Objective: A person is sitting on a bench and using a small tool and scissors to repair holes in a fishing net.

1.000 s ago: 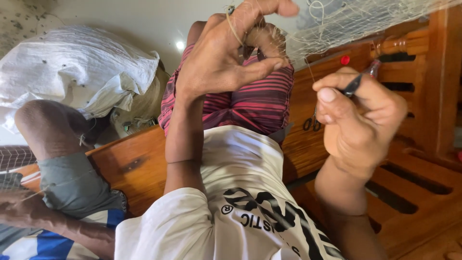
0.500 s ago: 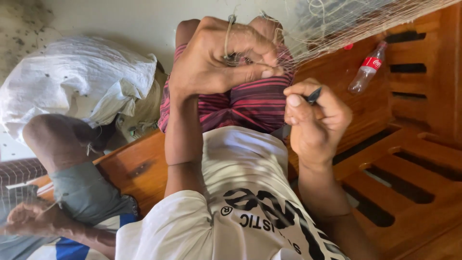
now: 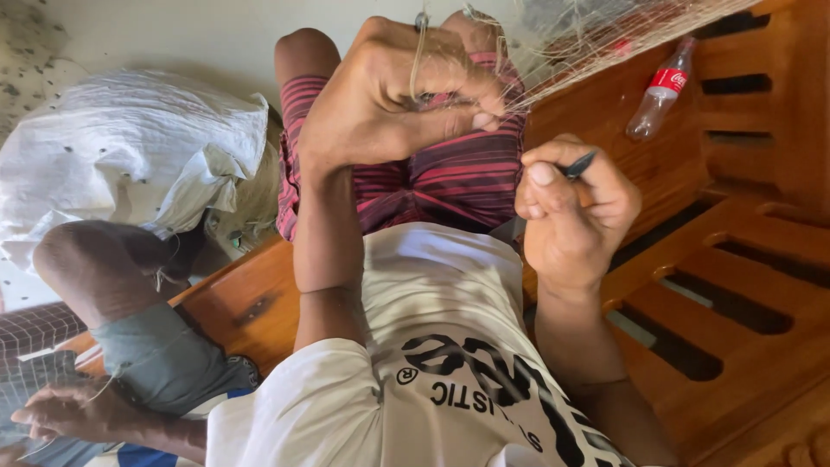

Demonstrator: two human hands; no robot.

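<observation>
My left hand (image 3: 389, 95) is raised in front of my knees, its fingers closed around strands of a fine pale fishing net (image 3: 596, 35) that stretches up to the right. My right hand (image 3: 575, 212) is just below and to the right of it, pinching a small dark netting needle (image 3: 577, 164) between thumb and fingers. The needle tip points up toward the net strands. I am seated in striped shorts (image 3: 450, 177) and a white printed shirt (image 3: 432, 346).
A wooden slatted bench (image 3: 735, 259) runs along the right. A plastic bottle with a red label (image 3: 661, 91) lies on it. A large white sack (image 3: 130, 156) sits at the left. Another person's knee (image 3: 95, 268) and hand (image 3: 78, 415) are at lower left.
My left hand has curled from spread fingers into a fist on the net. My right hand with the needle has moved left and closer to it.
</observation>
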